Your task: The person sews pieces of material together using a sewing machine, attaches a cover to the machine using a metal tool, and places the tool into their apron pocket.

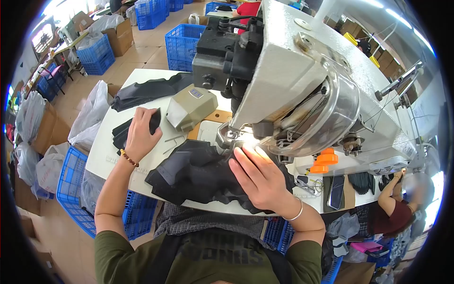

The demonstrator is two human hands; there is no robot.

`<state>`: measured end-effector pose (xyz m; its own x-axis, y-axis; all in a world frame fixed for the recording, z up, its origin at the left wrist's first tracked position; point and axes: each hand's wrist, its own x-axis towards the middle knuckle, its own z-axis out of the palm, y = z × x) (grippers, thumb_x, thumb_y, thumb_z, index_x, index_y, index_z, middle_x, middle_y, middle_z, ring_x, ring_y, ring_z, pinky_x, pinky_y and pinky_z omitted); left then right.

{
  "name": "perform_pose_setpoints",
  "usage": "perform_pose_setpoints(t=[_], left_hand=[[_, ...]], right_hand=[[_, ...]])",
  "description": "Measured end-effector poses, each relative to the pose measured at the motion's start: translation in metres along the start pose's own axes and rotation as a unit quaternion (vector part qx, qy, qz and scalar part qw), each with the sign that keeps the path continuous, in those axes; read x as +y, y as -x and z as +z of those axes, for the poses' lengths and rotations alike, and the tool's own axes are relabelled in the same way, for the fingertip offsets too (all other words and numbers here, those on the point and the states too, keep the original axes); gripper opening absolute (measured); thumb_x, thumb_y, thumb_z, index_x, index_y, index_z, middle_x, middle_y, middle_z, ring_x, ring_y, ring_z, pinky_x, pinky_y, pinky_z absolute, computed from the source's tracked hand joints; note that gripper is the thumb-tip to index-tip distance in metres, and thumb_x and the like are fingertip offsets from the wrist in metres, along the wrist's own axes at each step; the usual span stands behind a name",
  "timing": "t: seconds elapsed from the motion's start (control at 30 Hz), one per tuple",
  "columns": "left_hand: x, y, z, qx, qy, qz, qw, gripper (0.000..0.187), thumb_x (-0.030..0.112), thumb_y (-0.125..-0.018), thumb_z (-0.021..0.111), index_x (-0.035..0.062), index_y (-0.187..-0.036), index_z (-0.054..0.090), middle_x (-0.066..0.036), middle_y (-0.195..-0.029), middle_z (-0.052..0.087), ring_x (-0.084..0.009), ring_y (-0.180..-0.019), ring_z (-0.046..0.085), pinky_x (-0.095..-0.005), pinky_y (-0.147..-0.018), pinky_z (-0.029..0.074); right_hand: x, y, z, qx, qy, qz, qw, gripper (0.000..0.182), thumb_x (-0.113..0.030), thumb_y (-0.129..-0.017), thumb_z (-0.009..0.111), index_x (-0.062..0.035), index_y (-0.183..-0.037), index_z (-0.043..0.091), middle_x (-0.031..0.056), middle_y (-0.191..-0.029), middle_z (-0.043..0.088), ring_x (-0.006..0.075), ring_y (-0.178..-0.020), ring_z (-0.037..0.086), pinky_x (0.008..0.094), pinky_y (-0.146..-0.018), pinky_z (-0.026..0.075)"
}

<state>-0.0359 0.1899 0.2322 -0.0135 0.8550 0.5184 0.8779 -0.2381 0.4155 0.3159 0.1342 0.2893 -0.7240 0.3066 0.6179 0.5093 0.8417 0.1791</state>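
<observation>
Well, we have our left hand at the left of the frame, its thumb and fingers closed on a small black piece above a dark stack on the bench. Our right hand lies spread flat, fingers close together, on the black fabric at the centre, fingertips just beside the lit needle area of the sewing machine. More black cloth lies toward the bench's far left corner.

As for containers, we see a blue crate at the lower left, against the bench's left side, with a clear plastic bag inside. Two stacked blue crates stand at the upper left, a pale plastic bag in the top one, beside a cardboard box. At the upper centre are more blue baskets, their contents too small for us to tell. Another carton at the left edge holds a bulging clear bag.

Right of the machine, we can see a phone on a brown board, and beyond it a co-worker in dark red.
</observation>
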Motion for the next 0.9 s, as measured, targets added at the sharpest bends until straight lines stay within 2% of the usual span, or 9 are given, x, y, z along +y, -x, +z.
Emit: perform_pose_setpoints(t=[0.03,0.1,0.23,0.4,0.57,0.63,0.7,0.8,0.9], left_hand=[[0.015,-0.005,-0.007,0.000,-0.001,0.002,1.000,0.046,0.005,-0.072,0.068,-0.0003,-0.117,0.058,-0.017,-0.109,0.052,-0.0361,-0.103,0.055,-0.0410,-0.090,0.047],[0.051,-0.012,-0.022,-0.030,0.038,0.130,0.990,0.045,0.004,-0.073,0.067,0.0009,-0.117,0.063,-0.015,-0.112,0.053,-0.0344,-0.100,0.055,-0.0404,-0.091,0.047],[0.121,-0.010,-0.039,-0.142,0.155,0.232,0.950,0.044,0.003,-0.072,0.070,0.0020,-0.117,0.065,-0.013,-0.109,0.056,-0.0335,-0.099,0.057,-0.0399,-0.091,0.048],[0.160,-0.011,-0.029,-0.124,0.138,0.296,0.937,0.041,0.006,-0.070,0.073,0.0027,-0.110,0.066,-0.009,-0.107,0.058,-0.0289,-0.100,0.057,-0.0387,-0.089,0.049],[0.161,-0.013,-0.015,-0.083,0.104,0.285,0.949,0.039,0.007,-0.069,0.072,0.0032,-0.107,0.065,-0.007,-0.105,0.059,-0.0267,-0.100,0.056,-0.0373,-0.087,0.050],[0.160,-0.011,-0.010,-0.059,0.065,0.304,0.949,0.038,0.007,-0.069,0.072,0.0037,-0.106,0.065,-0.006,-0.103,0.058,-0.0265,-0.100,0.056,-0.0379,-0.086,0.050],[0.164,-0.012,-0.014,-0.075,0.068,0.301,0.948,0.036,0.007,-0.069,0.071,0.0046,-0.105,0.065,-0.006,-0.103,0.058,-0.0265,-0.100,0.056,-0.0392,-0.086,0.049],[0.166,-0.013,-0.018,-0.087,0.099,0.275,0.953,0.036,0.006,-0.070,0.071,0.0062,-0.105,0.065,-0.006,-0.108,0.059,-0.0264,-0.102,0.056,-0.0396,-0.086,0.049],[0.167,-0.012,-0.016,-0.092,0.096,0.270,0.954,0.037,0.006,-0.070,0.071,0.0068,-0.106,0.065,-0.005,-0.109,0.060,-0.0260,-0.102,0.056,-0.0393,-0.086,0.049]], right_hand=[[0.001,0.001,0.006,0.002,0.001,0.001,1.000,0.035,-0.011,-0.081,0.058,0.0052,-0.112,0.067,0.0207,-0.119,0.065,0.0368,-0.114,0.062,0.0445,-0.096,0.052],[0.002,0.004,0.016,-0.039,0.006,0.044,0.998,0.037,-0.010,-0.080,0.058,0.0051,-0.113,0.066,0.0211,-0.120,0.064,0.0368,-0.115,0.062,0.0445,-0.095,0.053],[0.006,0.006,0.016,-0.033,-0.025,0.073,0.996,0.044,-0.006,-0.074,0.060,0.0023,-0.117,0.066,0.0213,-0.123,0.063,0.0336,-0.112,0.064,0.0443,-0.094,0.052],[0.018,0.008,0.004,-0.073,0.140,0.003,0.987,0.062,-0.010,-0.060,0.064,-0.0038,-0.121,0.066,0.0153,-0.127,0.063,0.0223,-0.097,0.068,0.0343,-0.081,0.053],[0.026,0.022,0.012,-0.071,0.087,0.007,0.994,0.060,-0.006,-0.064,0.063,-0.0032,-0.124,0.063,0.0131,-0.123,0.064,0.0177,-0.093,0.067,0.0316,-0.076,0.053],[0.032,0.026,0.017,-0.093,0.169,-0.105,0.976,0.052,-0.007,-0.080,0.056,0.0040,-0.130,0.058,0.0178,-0.116,0.066,0.0211,-0.084,0.067,0.0330,-0.066,0.056],[0.033,0.024,0.016,-0.095,0.155,-0.098,0.978,0.052,-0.007,-0.082,0.056,0.0044,-0.132,0.055,0.0170,-0.118,0.066,0.0193,-0.087,0.067,0.0315,-0.070,0.058],[0.034,0.020,0.009,-0.149,0.242,-0.163,0.945,0.049,-0.007,-0.085,0.052,0.0056,-0.133,0.053,0.0191,-0.120,0.065,0.0246,-0.097,0.068,0.0361,-0.082,0.059],[0.036,0.019,0.007,-0.165,0.157,-0.131,0.965,0.046,-0.007,-0.088,0.049,0.0066,-0.132,0.052,0.0211,-0.123,0.063,0.0294,-0.109,0.066,0.0405,-0.094,0.056]])
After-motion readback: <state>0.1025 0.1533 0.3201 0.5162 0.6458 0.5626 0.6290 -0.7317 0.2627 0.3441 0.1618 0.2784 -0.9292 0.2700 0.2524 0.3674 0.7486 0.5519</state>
